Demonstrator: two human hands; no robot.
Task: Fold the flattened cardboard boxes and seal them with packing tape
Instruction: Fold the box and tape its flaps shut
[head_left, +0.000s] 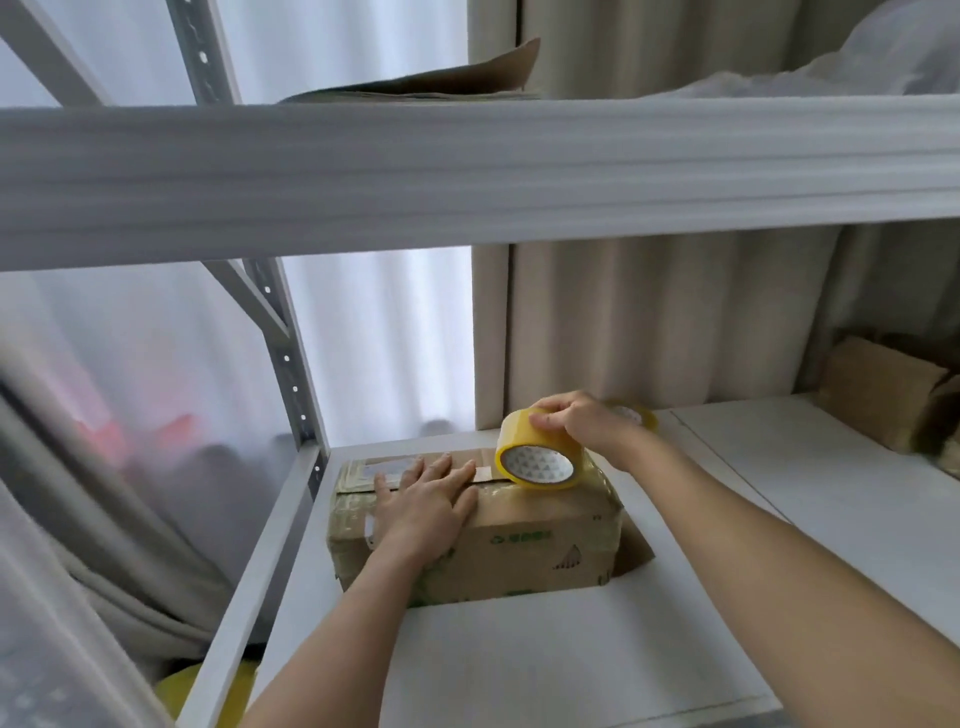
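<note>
A folded brown cardboard box (524, 545) with green print stands on the white shelf (519, 654). My left hand (426, 499) lies flat with straight fingers on the box's top near its left end, pressing the closed flaps. My right hand (576, 415) grips a roll of yellowish packing tape (540, 457) from above. The roll stands on edge on the right part of the box's top, over the centre seam. Clear tape wraps the box's left end.
A second tape roll (636, 415) lies on the shelf behind my right hand. Flattened cardboard (431, 85) rests on the upper shelf (467, 171). Brown boxes (893, 400) stand at the far right. A grey perforated upright (291, 374) rises at the left, curtains behind.
</note>
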